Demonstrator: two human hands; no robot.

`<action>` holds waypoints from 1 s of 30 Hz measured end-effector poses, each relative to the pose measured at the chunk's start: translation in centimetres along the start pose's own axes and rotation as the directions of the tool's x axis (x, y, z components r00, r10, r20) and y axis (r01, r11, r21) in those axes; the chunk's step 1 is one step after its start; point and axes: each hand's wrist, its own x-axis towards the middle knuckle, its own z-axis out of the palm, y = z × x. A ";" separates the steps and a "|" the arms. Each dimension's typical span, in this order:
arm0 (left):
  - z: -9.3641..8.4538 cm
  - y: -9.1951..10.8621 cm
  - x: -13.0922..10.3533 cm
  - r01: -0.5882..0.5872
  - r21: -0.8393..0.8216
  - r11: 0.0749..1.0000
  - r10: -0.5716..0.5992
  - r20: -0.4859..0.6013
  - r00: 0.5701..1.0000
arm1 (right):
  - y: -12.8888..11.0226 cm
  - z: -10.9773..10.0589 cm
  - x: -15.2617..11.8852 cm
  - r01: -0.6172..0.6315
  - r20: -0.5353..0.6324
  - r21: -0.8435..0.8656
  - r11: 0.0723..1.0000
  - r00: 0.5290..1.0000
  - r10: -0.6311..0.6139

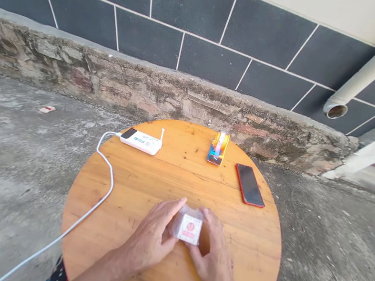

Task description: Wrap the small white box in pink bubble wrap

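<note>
Between my two hands, over the near half of the round wooden table, is a small box in clear, shiny wrapping. Its face toward me is white with a round red mark and red print. My left hand grips its left side, thumb low and fingers along the far edge. My right hand holds the right side in the same way, thumb at the lower corner. The wrapping is slightly blurred, and I cannot tell whether the box touches the tabletop.
A white power bank with a white cable lies at the back left. A yellow and blue tape dispenser stands at the back, and a red-edged phone lies at right. Beyond the table are a stone ledge and a drainpipe.
</note>
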 end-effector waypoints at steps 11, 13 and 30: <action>0.3 -0.2 -0.1 -0.234 0.110 0.966 0.247 -0.131 0.960 | -0.3 -0.1 0.0 0.220 -0.148 -0.153 0.963 0.959 -0.242; 0.3 -0.2 -0.1 -0.226 0.102 0.969 0.238 -0.116 0.964 | -0.3 0.0 -0.1 0.234 -0.157 -0.156 0.960 0.953 -0.258; 0.7 -0.3 -0.2 -0.147 0.037 0.988 0.149 -0.059 0.987 | -0.5 -0.3 0.3 0.061 -0.053 -0.025 0.998 0.997 -0.062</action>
